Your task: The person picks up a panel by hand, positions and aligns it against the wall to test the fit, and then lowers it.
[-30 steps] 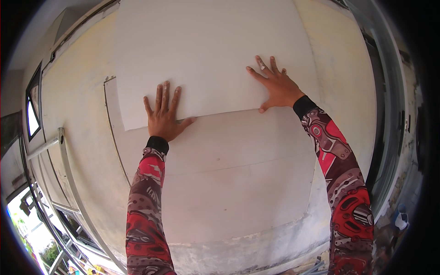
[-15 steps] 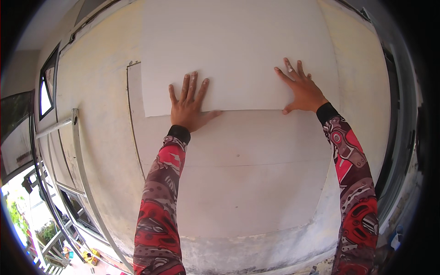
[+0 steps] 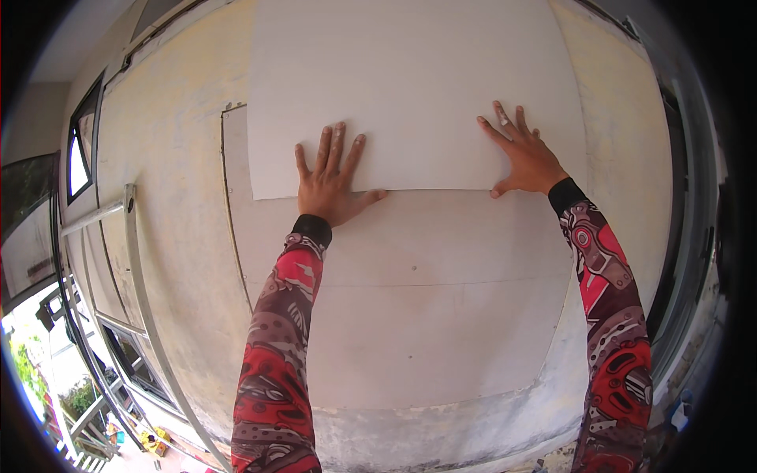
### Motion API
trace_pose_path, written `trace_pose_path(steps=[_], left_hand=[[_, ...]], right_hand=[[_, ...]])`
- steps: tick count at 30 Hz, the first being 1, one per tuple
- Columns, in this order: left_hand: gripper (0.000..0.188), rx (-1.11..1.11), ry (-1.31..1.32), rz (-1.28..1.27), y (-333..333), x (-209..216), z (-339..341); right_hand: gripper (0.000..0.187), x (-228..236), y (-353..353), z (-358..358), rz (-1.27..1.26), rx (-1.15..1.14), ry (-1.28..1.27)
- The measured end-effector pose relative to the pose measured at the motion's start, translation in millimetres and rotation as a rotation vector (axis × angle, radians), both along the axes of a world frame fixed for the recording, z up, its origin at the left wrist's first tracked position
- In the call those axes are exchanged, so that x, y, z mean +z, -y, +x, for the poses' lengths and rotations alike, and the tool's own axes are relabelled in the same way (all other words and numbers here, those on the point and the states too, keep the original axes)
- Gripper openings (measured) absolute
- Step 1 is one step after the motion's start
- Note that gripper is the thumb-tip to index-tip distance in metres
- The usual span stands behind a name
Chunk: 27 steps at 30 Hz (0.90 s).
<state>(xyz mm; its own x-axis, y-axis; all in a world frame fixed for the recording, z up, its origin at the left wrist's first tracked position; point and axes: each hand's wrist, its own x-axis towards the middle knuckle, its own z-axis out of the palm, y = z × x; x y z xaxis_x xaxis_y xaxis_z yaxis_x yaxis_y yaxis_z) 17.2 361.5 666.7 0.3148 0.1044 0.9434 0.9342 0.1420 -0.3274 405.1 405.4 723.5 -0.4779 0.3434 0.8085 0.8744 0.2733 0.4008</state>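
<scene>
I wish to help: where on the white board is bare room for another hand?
The white board is bare between the left hand and right hand, and above both; its lower edge is crowded near the thumbs.

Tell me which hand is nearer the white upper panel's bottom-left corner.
The left hand, spread over the white upper panel toward its left side; the right hand is set apart, over toward its right side.

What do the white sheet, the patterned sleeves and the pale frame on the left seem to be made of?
White sheet: probably plasterboard or similar, smooth and matte; it looks flat, with a straight lower edge.
Patterned sleeves: likely stretchy fabric, matte; the snug fit suggests it.
Pale frame: perhaps painted metal, dull; its bars look tubular.
</scene>
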Motion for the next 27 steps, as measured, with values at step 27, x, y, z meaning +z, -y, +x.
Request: trace_pose_path(steps=[27], left_hand=[[0.112,0.102,-0.033,0.030,-9,-2,1]], right_hand=[[0.143,-2,-12,9,0.060,0.082,0.049]])
